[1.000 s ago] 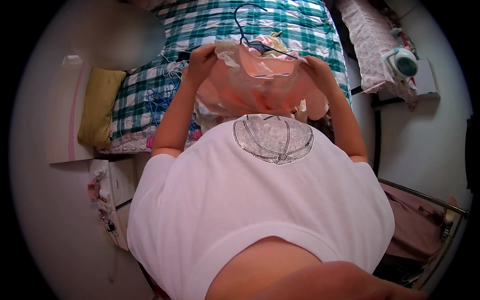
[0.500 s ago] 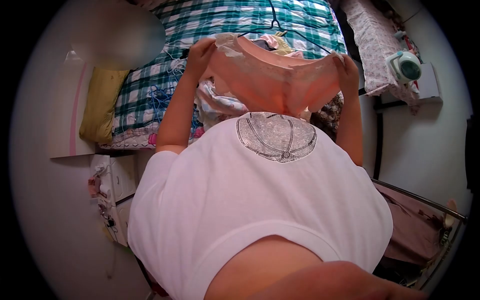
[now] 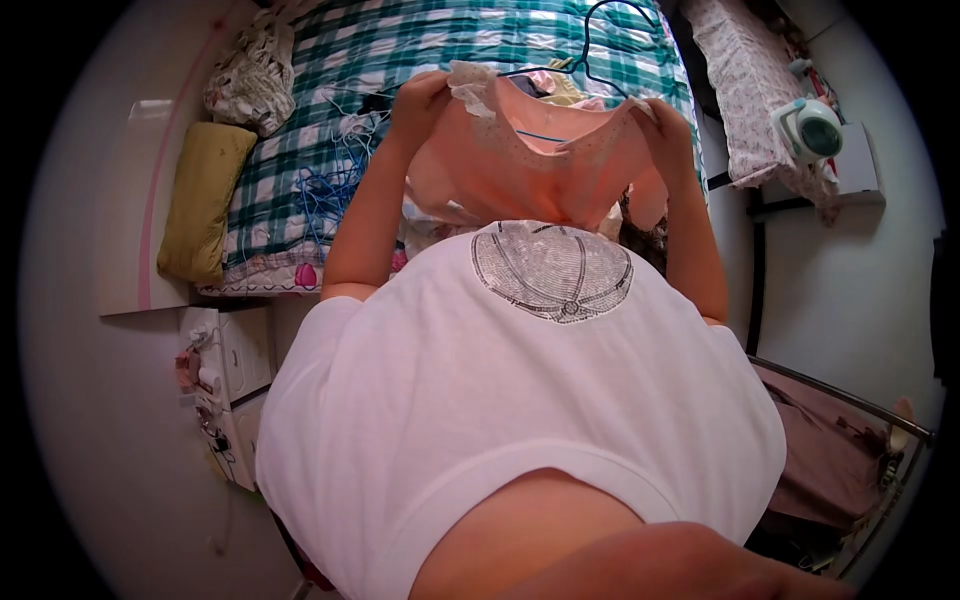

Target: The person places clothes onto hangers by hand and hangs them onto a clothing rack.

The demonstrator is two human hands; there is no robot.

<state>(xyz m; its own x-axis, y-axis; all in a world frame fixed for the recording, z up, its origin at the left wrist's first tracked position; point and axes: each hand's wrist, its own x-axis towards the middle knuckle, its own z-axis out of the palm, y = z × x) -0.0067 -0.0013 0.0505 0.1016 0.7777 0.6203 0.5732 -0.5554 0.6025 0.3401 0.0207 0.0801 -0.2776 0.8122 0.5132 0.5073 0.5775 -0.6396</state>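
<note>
A pink top (image 3: pixel 550 185) with pale lace trim is held up in front of my chest. My left hand (image 3: pixel 420 105) is closed on its left shoulder, next to the ruffled lace. At the opposite shoulder, my right hand (image 3: pixel 668 135) pinches the edge. A dark hanger (image 3: pixel 578 68) rises behind the top, its hook pointing up over the bed. Through the scooped neckline a thin blue bar shows, apparently the hanger's lower bar. The lower part of the top is hidden behind my white shirt.
A bed with a green plaid cover (image 3: pixel 400 40) lies ahead. On it are tangled blue cords (image 3: pixel 335 195), an olive pillow (image 3: pixel 208 200), a crumpled patterned cloth (image 3: pixel 252 80) and several clothes. A white-and-teal device (image 3: pixel 812 130) stands at right, beside a floral-covered surface (image 3: pixel 735 80).
The hanger has shifted right and turned. My hands have drawn closer together, the right one moving left and slightly down, so the neckline now sags open with the blue bar showing.
</note>
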